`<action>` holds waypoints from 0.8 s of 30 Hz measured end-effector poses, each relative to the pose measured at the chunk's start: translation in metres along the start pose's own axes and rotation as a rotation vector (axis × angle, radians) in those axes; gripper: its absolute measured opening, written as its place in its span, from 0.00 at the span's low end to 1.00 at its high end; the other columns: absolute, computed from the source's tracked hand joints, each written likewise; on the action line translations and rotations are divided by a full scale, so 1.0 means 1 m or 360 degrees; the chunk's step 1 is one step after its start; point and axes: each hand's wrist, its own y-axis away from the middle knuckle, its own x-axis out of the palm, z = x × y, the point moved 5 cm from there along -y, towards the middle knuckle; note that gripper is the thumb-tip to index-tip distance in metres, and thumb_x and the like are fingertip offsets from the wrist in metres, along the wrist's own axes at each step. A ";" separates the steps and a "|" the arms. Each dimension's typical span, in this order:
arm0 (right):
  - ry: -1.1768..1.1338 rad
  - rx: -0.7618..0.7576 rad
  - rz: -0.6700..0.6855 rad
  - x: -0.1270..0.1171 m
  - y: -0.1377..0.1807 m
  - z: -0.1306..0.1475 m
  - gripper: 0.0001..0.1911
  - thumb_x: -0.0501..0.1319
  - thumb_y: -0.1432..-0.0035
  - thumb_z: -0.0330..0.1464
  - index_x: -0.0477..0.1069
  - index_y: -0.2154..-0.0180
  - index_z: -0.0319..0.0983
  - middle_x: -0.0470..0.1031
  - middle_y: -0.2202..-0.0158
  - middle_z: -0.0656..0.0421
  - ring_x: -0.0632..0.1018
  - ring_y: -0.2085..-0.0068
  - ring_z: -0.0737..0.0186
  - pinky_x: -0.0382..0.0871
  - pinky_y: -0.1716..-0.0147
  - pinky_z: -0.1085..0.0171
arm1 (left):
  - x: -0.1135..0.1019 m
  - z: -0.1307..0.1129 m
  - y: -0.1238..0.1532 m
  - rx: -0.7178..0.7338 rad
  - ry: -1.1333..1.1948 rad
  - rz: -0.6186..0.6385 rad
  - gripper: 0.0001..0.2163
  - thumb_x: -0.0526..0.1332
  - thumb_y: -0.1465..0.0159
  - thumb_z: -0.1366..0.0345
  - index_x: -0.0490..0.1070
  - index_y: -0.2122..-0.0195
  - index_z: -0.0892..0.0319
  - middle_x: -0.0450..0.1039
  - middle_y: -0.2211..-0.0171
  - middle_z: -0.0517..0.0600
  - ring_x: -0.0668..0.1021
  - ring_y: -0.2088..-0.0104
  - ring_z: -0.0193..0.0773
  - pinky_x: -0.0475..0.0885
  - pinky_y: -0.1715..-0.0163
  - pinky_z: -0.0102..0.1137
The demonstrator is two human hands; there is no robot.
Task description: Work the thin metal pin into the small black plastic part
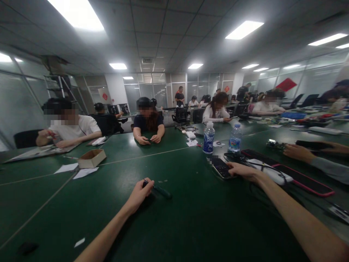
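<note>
My left hand [141, 194] is closed over the table, its fingers around the black end of a slim thing. From the fingers a dark green rod with a rounded end [164, 193] points right, low over the tabletop; its exact kind does not show. My right hand [242, 171] is at the right edge of a smartphone [220, 167], its fingers closed on that edge with a fingertip over the dark screen. The phone appears to lie face up on the table. Right beside this hand are a white power strip [269, 171] and black cables [236, 157].
Two bottles, one blue-labelled [208, 140] and one clear [235, 139], stand behind the phone. A pink-edged black phone-like slab [304, 180] lies right. A cardboard box [92, 158] and papers [66, 167] are left. Across the green table [109, 218] people sit; a co-worker's hand [298, 153] is right.
</note>
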 end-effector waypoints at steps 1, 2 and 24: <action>0.0014 0.0002 -0.0047 -0.001 -0.002 0.000 0.22 0.58 0.65 0.23 0.72 0.61 0.35 0.77 0.71 0.59 0.76 0.71 0.63 0.66 0.74 0.69 | 0.000 0.000 0.000 0.0002 0.0002 -0.0006 0.16 0.56 0.42 0.50 0.61 0.75 0.58 0.56 0.83 0.40 0.61 0.81 0.30 0.57 0.77 0.26; 0.0034 0.0005 -0.0122 -0.003 -0.004 -0.001 0.21 0.59 0.63 0.24 0.71 0.61 0.34 0.77 0.70 0.58 0.76 0.71 0.61 0.67 0.73 0.68 | 0.000 0.001 0.000 0.0003 0.0006 -0.0005 0.16 0.56 0.42 0.50 0.62 0.75 0.58 0.56 0.83 0.40 0.61 0.80 0.30 0.57 0.77 0.26; 0.0764 -0.1284 0.0409 0.204 0.112 0.151 0.28 0.56 0.43 0.46 0.59 0.44 0.39 0.66 0.50 0.53 0.68 0.52 0.53 0.62 0.51 0.53 | 0.007 -0.015 0.003 0.0104 -0.0276 0.0194 0.17 0.55 0.41 0.49 0.65 0.74 0.60 0.60 0.79 0.42 0.63 0.77 0.32 0.58 0.75 0.27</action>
